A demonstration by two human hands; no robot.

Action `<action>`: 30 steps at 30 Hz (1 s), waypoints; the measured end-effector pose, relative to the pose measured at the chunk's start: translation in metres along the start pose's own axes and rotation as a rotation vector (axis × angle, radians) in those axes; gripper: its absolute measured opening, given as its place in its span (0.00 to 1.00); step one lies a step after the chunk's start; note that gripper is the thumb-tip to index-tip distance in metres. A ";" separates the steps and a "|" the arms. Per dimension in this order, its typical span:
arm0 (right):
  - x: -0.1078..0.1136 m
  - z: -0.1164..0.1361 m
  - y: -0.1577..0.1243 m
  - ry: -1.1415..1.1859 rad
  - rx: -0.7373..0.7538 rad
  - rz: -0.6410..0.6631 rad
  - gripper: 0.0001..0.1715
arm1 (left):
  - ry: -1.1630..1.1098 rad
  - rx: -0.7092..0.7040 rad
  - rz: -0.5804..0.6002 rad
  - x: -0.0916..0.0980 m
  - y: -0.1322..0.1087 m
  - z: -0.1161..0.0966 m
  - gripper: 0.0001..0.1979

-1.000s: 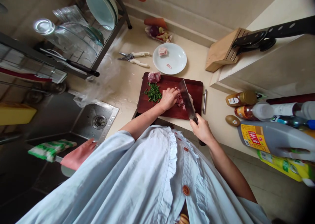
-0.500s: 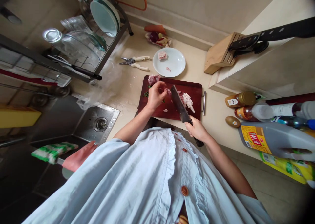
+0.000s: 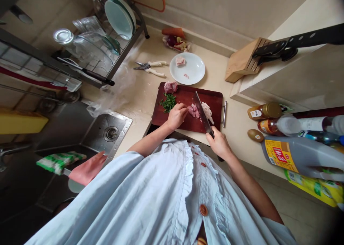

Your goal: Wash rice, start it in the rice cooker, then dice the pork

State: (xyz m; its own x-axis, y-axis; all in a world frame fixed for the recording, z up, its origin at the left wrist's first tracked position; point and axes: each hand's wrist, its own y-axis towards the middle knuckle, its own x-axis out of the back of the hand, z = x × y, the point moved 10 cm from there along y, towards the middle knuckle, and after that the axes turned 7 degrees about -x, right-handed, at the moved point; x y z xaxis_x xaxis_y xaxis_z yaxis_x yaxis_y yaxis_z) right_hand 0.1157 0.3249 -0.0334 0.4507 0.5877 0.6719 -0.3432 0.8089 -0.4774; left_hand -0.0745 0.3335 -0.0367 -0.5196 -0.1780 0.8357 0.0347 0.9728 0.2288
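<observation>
My right hand (image 3: pixel 219 141) is closed round the handle of a wide-bladed kitchen knife (image 3: pixel 203 113). Its blade lies over the dark red cutting board (image 3: pixel 184 126), between chopped pink meat (image 3: pixel 194 111) and a pale heap of diced fat (image 3: pixel 207 110). Close to the meat's left side, my left hand (image 3: pixel 177 116) has its fingers drawn together; whatever is between the fingertips cannot be made out. Chopped green pieces (image 3: pixel 168 102) lie left on the board, below a larger chunk of raw meat (image 3: pixel 170 87) at its upper left corner.
Behind the board stands a white plate (image 3: pixel 197 71) with meat bits. Shears (image 3: pixel 152 67) lie to its left, near a dish rack (image 3: pixel 120 55). The sink (image 3: pixel 96 128) is at left. A knife block (image 3: pixel 243 62) and several bottles (image 3: pixel 285 151) stand at right.
My left hand has moved down toward me, uncovering the green pieces. The knife has shifted slightly right and now stands between meat and fat. The whole view has shifted a little.
</observation>
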 end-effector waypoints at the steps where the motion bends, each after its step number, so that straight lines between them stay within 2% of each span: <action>1: -0.001 0.002 -0.002 -0.035 0.005 0.007 0.09 | 0.011 -0.030 0.026 -0.003 -0.001 -0.001 0.14; 7: -0.013 0.001 -0.009 -0.101 -0.002 0.097 0.07 | 0.013 -0.087 0.113 -0.026 0.006 -0.003 0.15; 13: -0.012 -0.006 -0.012 -0.067 -0.034 0.153 0.04 | 0.033 -0.091 0.143 -0.031 0.010 0.000 0.15; 17: -0.024 -0.002 0.011 -0.040 -0.070 0.179 0.02 | 0.004 -0.091 0.163 -0.033 0.013 0.002 0.12; 20: -0.032 0.012 0.037 -0.001 -0.063 0.142 0.04 | -0.009 -0.091 0.175 -0.034 0.014 0.004 0.10; 22: -0.034 0.017 0.044 0.028 -0.041 0.112 0.05 | -0.008 -0.094 0.179 -0.035 0.014 0.005 0.10; 24: -0.035 0.014 0.038 0.022 -0.035 0.103 0.04 | -0.006 -0.093 0.168 -0.035 0.013 0.005 0.09; 30: -0.023 -0.017 -0.007 0.066 -0.057 0.102 0.04 | -0.011 -0.020 0.096 -0.028 0.010 0.009 0.09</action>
State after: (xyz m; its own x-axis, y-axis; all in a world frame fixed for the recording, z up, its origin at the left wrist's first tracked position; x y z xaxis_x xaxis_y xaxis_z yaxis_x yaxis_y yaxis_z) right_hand 0.1215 0.3057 -0.0549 0.4699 0.6654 0.5800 -0.3440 0.7432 -0.5738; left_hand -0.0672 0.3491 -0.0619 -0.5225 -0.0828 0.8486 0.1012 0.9822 0.1581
